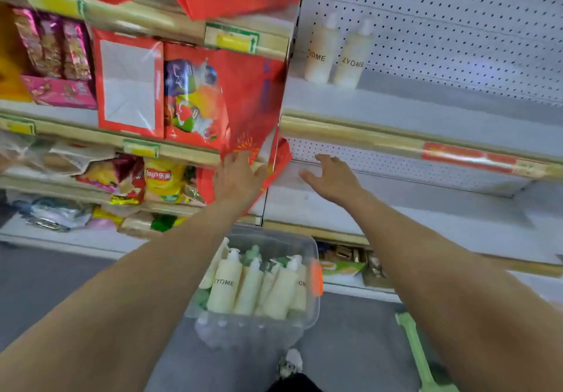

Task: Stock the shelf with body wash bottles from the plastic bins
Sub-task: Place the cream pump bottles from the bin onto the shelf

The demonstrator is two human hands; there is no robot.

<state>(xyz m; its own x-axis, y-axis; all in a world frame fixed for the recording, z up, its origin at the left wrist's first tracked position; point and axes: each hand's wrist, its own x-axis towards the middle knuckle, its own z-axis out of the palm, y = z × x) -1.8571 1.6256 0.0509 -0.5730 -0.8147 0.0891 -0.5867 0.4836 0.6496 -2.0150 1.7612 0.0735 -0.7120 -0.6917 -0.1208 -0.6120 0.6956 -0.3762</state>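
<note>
Left hand (pixel 236 175) open, fingers straight, over lower edge of red gift bag (pixel 243 87); contact unclear. Right hand (pixel 332 177) open, fingers spread, holding nothing. Above right hand: two ZYOME body wash bottles (pixel 318 53), upright, side by side at left end of shelf (pixel 426 99); bare shelf to their right. Below both hands: one clear plastic bin (pixel 249 330), at least five cream bottles (pixel 224 283) inside.

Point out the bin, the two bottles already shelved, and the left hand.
bin (pixel 249 335): head view, bare near wall.
two shelved bottles (pixel 318 56): head view, label of the left one.
left hand (pixel 237 175): head view, back of the hand.
</note>
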